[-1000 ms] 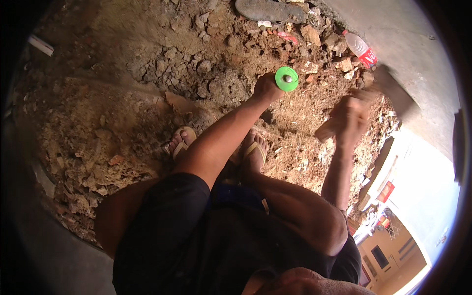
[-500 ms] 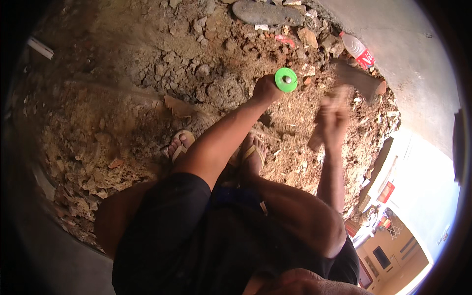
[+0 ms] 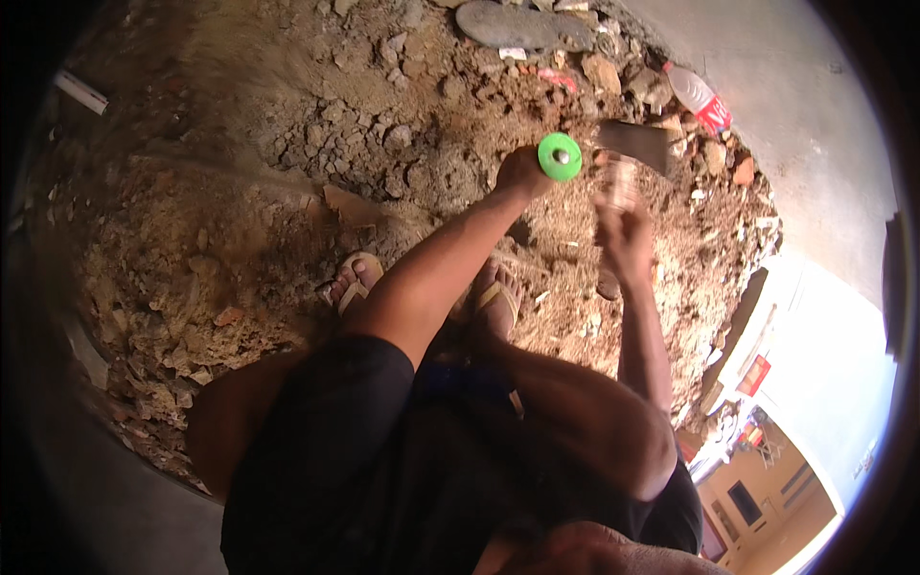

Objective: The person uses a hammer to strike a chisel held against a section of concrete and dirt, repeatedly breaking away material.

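My left hand [image 3: 522, 172] is closed round a chisel, mostly hidden under its round green hand guard [image 3: 560, 156]. A bare metal end shows in the middle of that guard. To the right, my right hand [image 3: 626, 240] grips a hammer [image 3: 635, 144] by its short handle. The hammer's dark, blocky head is slightly blurred and sits just right of the green guard, apart from it in this view. Below the chisel lies broken, brown soil [image 3: 565, 259]; its tip cannot be seen.
My sandalled feet [image 3: 496, 297] stand on the rubble. A grey shoe sole [image 3: 522, 26] lies at the far edge beside stones. A clear plastic bottle with a red label [image 3: 700, 99] lies by the grey concrete [image 3: 795, 125] at right. A white strip [image 3: 82, 93] is at far left.
The hammer has swung leftward with my right hand, its head coming closer to the green guard. My left hand and the chisel have hardly moved.
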Tool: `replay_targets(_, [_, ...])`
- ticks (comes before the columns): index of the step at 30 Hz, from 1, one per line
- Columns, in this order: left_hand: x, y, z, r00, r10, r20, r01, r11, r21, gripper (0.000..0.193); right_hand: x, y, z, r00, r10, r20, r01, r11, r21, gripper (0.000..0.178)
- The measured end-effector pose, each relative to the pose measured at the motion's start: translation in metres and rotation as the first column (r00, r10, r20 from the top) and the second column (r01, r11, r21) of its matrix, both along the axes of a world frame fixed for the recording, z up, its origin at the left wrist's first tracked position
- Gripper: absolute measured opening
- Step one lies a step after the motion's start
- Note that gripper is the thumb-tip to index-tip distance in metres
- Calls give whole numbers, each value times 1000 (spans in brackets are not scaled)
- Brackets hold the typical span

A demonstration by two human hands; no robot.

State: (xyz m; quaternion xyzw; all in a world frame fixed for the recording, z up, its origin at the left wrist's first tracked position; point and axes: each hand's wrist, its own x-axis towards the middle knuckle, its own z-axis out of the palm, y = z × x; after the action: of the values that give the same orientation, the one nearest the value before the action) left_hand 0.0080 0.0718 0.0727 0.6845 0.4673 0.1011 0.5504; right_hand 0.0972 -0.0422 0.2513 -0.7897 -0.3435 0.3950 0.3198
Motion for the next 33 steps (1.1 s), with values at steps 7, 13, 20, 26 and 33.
replay_targets(7, [3, -9, 1, 998, -16, -63, 18, 1000, 24, 32, 10, 9, 62, 975, -172, 138, -60, 397, 916, 23])
replay_targets(13, [9, 7, 16, 1000, -4, -22, 4, 1000, -2, 35, 25, -19, -69, 945, 235, 228, -184, 957, -223, 21])
replay_targets(20, [-5, -11, -3, 998, 58, 27, -61, 992, 112, 28, 20, 27, 42, 996, -88, -2, 79, 879, 469, 23])
replay_targets(26, [5, -10, -4, 998, -5, -56, 14, 988, 155, 29, 74, 85, 235, 986, -82, 146, -100, 405, 909, 35])
replay_targets(33, [-3, -6, 22, 999, 51, -6, -51, 996, -70, 29, 28, 81, 79, 668, -355, 654, -305, 670, 676, 21])
